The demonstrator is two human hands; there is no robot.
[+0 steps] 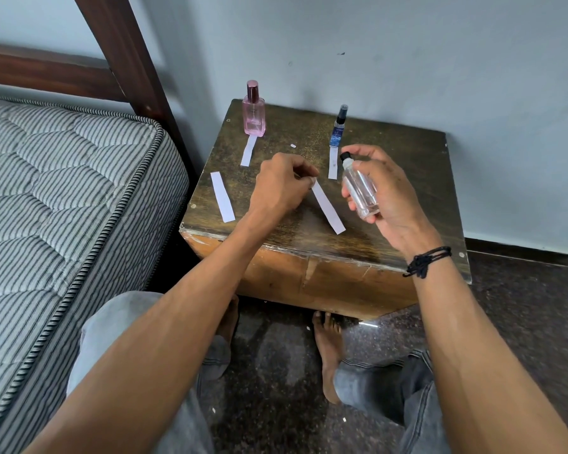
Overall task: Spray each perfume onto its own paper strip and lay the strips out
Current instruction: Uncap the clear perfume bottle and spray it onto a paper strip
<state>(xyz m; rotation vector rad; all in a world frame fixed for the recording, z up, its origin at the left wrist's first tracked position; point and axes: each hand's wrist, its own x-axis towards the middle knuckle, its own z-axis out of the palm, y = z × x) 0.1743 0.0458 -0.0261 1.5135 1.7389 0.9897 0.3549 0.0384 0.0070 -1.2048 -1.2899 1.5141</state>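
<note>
My right hand (386, 188) grips a clear spray bottle (359, 188) with a black nozzle, tilted, its top toward the left. My left hand (281, 183) pinches the upper end of a white paper strip (328, 209) that slants down to the right over the wooden table (407, 152). A pink perfume bottle (254, 111) stands at the back left with a strip (248, 151) lying before it. At the back right stands a slim blue spray bottle (339, 127), also with a strip (333, 167) in front. One more strip (223, 196) lies at the table's left edge.
A striped mattress (63, 191) on a dark wooden bed frame (122, 50) lies close on the left. The table stands against a pale wall (407, 44). My knees and bare feet (328, 348) are on the dark floor below the table's front edge.
</note>
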